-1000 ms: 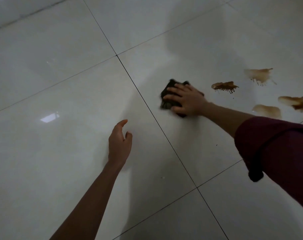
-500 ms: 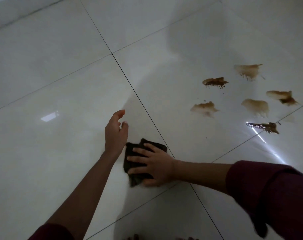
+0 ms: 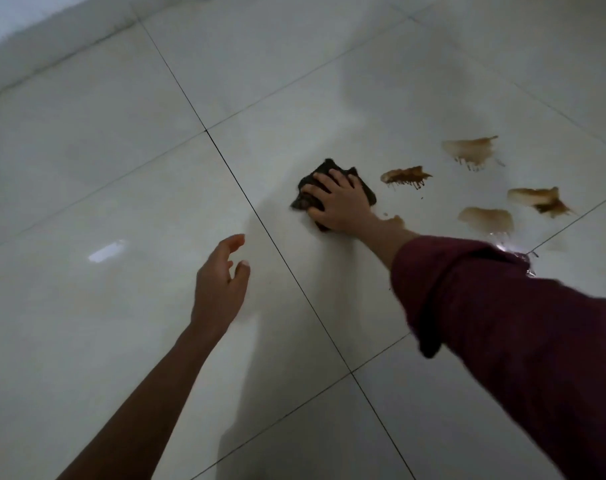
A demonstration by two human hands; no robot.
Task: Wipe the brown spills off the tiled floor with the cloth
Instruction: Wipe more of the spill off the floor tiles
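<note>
the cloth [image 3: 332, 192] sits a little right of the frame's centre, dark and bunched, flat on the tiled floor [image 3: 121, 202]. your right hand [image 3: 341, 206] lies on top of it, fingers spread and pressing it down, so that grip is wide, pushing rather than clutching, as far as the view shows.

just right of the cloth, apart from it, is the nearest brown spill [image 3: 405, 175], a dark streaked patch. a small brown smear [image 3: 396, 220] shows by your right wrist, partly hidden, so you cannot tell how much of it remains. further right are three more: a pale one [image 3: 471, 151] in the upper right, a paler blot [image 3: 486, 219] lower down, and a darker one [image 3: 542, 200] near the right edge. by the edge of your maroon sleeve [image 3: 502, 323] there is a bright wet glint; whether it is spill or reflection is unclear.

your left hand [image 3: 220, 285] hangs over the floor at lower centre, fingers loosely apart, holding nothing.

judging from this, you are early to midway: the tile under and left of the cloth looks free of brown, but at least four full patches are untouched. the rest of the job lies to the right of the cloth, nearest streak first.
</note>
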